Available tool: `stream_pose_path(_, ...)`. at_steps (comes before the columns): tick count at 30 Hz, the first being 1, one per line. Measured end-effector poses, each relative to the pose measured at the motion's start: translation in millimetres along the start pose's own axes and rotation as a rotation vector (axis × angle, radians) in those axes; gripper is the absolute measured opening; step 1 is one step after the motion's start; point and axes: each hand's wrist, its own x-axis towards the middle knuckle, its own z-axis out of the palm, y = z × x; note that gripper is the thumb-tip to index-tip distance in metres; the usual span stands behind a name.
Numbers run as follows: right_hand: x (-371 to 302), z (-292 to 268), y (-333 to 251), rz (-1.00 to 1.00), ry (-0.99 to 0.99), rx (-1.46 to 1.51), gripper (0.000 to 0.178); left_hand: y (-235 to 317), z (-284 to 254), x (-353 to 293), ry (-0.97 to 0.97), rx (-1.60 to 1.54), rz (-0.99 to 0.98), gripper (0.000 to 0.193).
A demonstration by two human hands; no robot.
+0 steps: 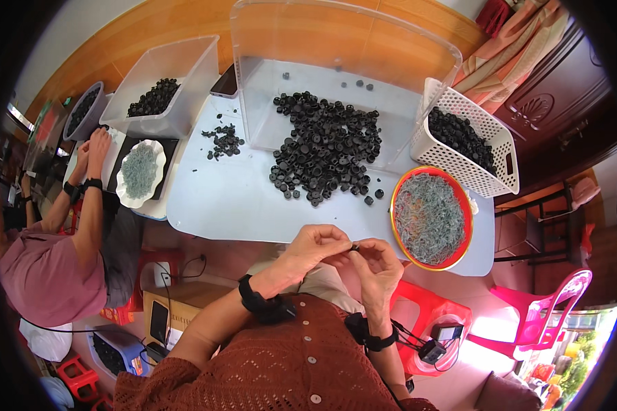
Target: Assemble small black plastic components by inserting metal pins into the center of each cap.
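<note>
Just off the near edge of the table, my left hand point(315, 248) and my right hand point(378, 266) meet in front of my chest. Fingertips of both are closed on a small black plastic part point(354, 248), mostly hidden by the fingers. Beyond them on the pale table point(216, 202) spreads a big heap of black plastic caps point(325, 147), partly inside a clear plastic bin point(249, 103) lying with its open side toward me. To the right of my hands is a red basin point(467, 229) full of thin, greyish translucent pieces point(428, 212).
A white perforated basket point(459, 172) of black parts stands back right. Small black bits point(225, 140) and a phone point(225, 82) lie left. A co-worker point(55, 274) sits at far left beside a fluted white dish point(160, 164). A red stool point(435, 301) and pink chair point(548, 318) stand right.
</note>
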Motion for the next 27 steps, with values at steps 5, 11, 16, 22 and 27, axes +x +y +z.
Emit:
stream_pose_path(5, 4.0, -15.6, 5.8, 0.056, 0.125, 0.092, 0.024, 6.3, 3.4, 55.7, 0.242, 0.978, 0.461, 0.028)
stream_pose_path(11, -0.9, -23.0, 12.0, -0.005, 0.102, 0.074, 0.025, 4.7, 30.8, 91.9, 0.378, 1.499, 0.704, 0.021)
stream_pose_path(16, -7.1, -25.7, 14.9, 0.095, 0.12, 0.143, 0.026, -9.7, 20.9, 103.1, 0.387, 1.616, 0.704, 0.019)
stream_pose_path(22, -5.3, -30.1, 16.7, 0.116, 0.142, 0.22, 0.023, 19.8, 7.7, 69.3, 0.103, 0.801, 0.42, 0.018)
stream_pose_path(27, -1.6, -22.8, 7.4, 0.027, 0.103, 0.166, 0.022, 30.2, -15.1, 24.1, -0.051, 0.097, 0.116, 0.016)
